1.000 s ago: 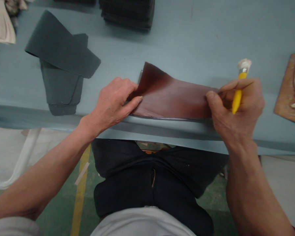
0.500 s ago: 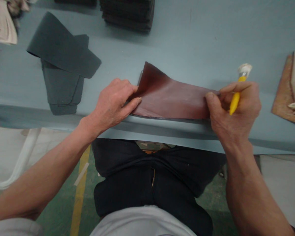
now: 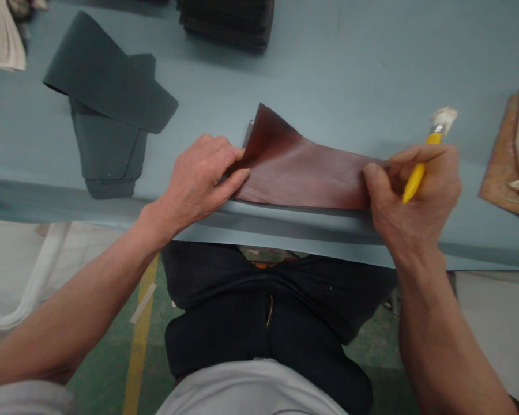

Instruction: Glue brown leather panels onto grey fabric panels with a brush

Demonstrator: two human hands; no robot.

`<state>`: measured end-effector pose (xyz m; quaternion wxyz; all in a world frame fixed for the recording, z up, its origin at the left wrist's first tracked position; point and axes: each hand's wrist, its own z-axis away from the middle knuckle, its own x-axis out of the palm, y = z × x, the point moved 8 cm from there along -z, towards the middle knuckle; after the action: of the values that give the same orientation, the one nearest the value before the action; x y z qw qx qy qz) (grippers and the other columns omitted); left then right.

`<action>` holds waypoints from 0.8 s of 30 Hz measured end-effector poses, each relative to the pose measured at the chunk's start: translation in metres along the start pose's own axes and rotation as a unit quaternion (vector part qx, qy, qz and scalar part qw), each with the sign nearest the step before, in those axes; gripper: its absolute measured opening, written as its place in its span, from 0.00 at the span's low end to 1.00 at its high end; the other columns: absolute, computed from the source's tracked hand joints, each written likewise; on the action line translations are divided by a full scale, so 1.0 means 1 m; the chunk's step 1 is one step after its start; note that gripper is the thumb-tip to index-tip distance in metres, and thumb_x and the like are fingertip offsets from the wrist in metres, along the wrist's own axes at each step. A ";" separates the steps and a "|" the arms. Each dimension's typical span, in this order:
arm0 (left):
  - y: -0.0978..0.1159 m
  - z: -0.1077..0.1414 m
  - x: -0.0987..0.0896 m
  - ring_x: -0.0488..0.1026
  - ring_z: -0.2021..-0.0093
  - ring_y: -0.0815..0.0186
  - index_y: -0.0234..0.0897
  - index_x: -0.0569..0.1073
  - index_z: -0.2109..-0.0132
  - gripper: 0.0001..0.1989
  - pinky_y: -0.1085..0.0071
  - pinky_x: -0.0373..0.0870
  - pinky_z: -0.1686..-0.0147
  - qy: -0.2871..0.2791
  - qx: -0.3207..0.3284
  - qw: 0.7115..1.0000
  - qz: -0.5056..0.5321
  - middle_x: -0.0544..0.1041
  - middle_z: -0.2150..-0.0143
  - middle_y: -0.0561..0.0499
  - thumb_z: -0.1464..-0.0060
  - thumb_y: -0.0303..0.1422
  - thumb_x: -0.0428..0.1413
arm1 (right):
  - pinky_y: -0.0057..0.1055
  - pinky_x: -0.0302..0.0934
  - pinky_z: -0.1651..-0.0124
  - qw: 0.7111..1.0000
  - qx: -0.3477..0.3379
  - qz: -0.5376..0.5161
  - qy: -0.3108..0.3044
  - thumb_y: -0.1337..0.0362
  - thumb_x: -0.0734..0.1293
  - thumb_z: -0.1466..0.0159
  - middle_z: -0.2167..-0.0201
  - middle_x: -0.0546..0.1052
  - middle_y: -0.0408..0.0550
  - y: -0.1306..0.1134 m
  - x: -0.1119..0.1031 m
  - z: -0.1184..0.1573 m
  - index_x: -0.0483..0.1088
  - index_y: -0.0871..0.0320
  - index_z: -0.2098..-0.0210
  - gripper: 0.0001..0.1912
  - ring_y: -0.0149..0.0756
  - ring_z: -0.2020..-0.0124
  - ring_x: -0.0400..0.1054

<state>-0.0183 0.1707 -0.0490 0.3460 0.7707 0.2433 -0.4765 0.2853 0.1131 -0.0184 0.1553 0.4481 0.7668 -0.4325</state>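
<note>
A reddish-brown leather piece (image 3: 311, 176) lies along the front edge of the table, its upper left corner curled upward. My left hand (image 3: 203, 176) pinches its left end between thumb and fingers. At the right end, my right hand (image 3: 415, 196) grips the leather with thumb and forefinger. The same hand also holds a yellow-handled brush (image 3: 416, 176), its pale bristles pointing up and away from me. A dark edge shows just under the leather's near side; what it belongs to is mostly hidden.
Dark green-grey pieces (image 3: 108, 80) overlap on the blue-grey table (image 3: 350, 75) at left. A dark stack (image 3: 227, 23) stands at the back. Pale cloth (image 3: 2, 37) lies at the far left. At the right edge is a brown board (image 3: 499, 161) with pale material on it.
The brush has tilted a little further right, its bristle end shifting right and slightly up. Both hands keep their hold on the leather. The view has shifted slightly.
</note>
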 end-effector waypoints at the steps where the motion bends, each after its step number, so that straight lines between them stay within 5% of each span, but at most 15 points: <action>1: 0.000 0.000 0.000 0.78 0.52 0.50 0.43 0.78 0.48 0.15 0.51 0.73 0.48 -0.001 -0.002 1.000 0.002 0.80 0.56 0.45 0.27 0.45 0.51 | 0.32 0.67 0.67 1.000 -0.001 -0.001 0.000 0.61 0.72 0.36 0.70 0.72 0.37 0.001 0.000 0.000 0.68 0.53 0.59 0.10 0.29 0.73 0.68; 24: 0.002 -0.001 -0.003 0.78 0.50 0.49 0.48 0.78 0.46 0.14 0.49 0.73 0.47 -0.023 -0.021 0.999 0.008 0.80 0.56 0.45 0.27 0.45 0.50 | 0.32 0.70 0.67 0.998 -0.016 0.056 -0.001 0.55 0.71 0.35 0.68 0.76 0.38 0.009 0.003 0.014 0.69 0.52 0.55 0.13 0.33 0.72 0.74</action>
<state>-0.0175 0.1703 -0.0448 0.3710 0.7541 0.2392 -0.4862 0.2888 0.1054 -0.0335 0.1870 0.4871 0.7476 -0.4109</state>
